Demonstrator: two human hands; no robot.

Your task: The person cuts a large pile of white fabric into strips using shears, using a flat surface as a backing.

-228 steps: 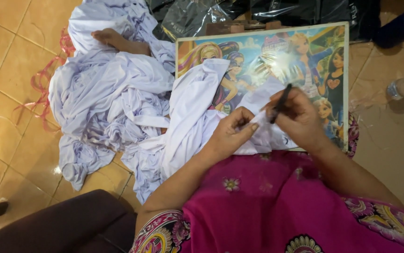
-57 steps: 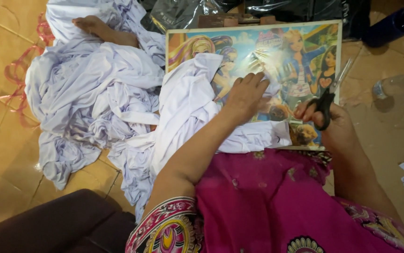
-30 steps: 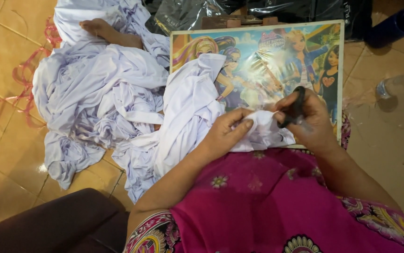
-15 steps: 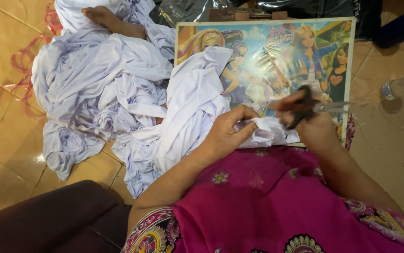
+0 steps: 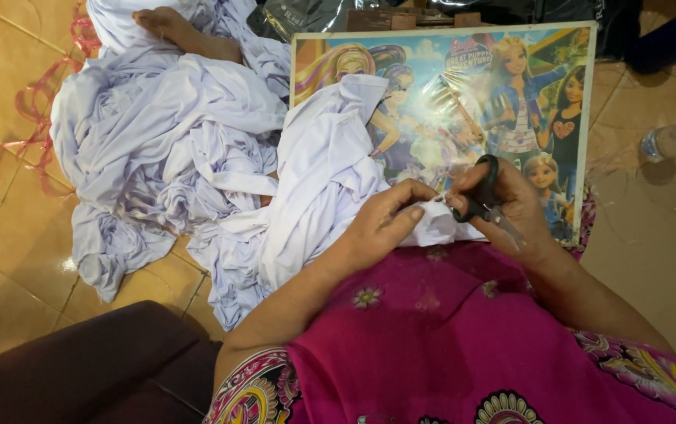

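Note:
My left hand [image 5: 385,220] pinches a fold of a white garment [image 5: 314,180] that drapes from my lap over a colourful picture board [image 5: 448,86]. My right hand [image 5: 510,204] grips black-handled scissors [image 5: 483,200], with the handles toward the fabric edge between both hands and the blades pointing down to the right. The two hands are almost touching above my pink patterned clothing [image 5: 448,330].
A large heap of white garments [image 5: 165,149] lies on the tiled floor at left, with a bare foot [image 5: 177,27] on it. Pink plastic string [image 5: 32,102] lies at the heap's left edge. A plastic bottle [image 5: 675,137] is at right, dark bags [image 5: 448,8] behind the board, a dark cushion [image 5: 79,369] bottom left.
My right hand went out to the right of the board for the scissors and came back to the fabric. My left hand went from flat on the cloth to pinching its edge.

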